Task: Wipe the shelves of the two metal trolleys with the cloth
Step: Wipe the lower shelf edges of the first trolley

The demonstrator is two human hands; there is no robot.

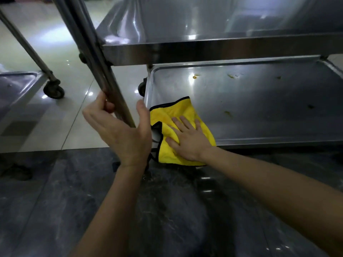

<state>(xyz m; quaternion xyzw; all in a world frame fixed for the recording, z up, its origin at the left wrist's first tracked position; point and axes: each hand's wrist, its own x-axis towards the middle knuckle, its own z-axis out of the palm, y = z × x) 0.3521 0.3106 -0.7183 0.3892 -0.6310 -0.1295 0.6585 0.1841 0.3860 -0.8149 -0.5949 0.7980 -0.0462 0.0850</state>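
Two trolleys in view. On the near one, the lower shelf (pixel 259 108), a rimmed steel tray, serves as the reference.

Cloth (pixel 172 112): yellow with black edging, bunched on the shelf's near left corner, and part of it hangs over the near rim.

Right hand (pixel 187 138): flat on the cloth, palm down, fingers straight and spread, pressing it to the shelf.

Left hand (pixel 122 132): just left of that same corner. Its fingers curl round the post (pixel 96 58) from the left, the thumb stands up on the shelf side, and the post runs between them. This hand covers the cloth's left edge.

The post slants up and left from the shelf's corner and cuts across the floor beyond.

Upper shelf (pixel 204 47): directly above the lower shelf. Its front rim hides the lower shelf's far part.

Stains (pixel 194 76): orange-brown spots near the shelf's far rim, with darker specks right of the cloth. All lie apart from the cloth.

A castor (pixel 142 88) sits just beyond the shelf's left end.

Second trolley, well left of the shelf: tray (pixel 16 86), slanted leg (pixel 27 45) and wheel (pixel 53 89).

Pale tiles (pixel 65 52) lie left of and beyond the shelf. A dark marbled floor (pixel 167 201) lies on its near side, under both forearms.
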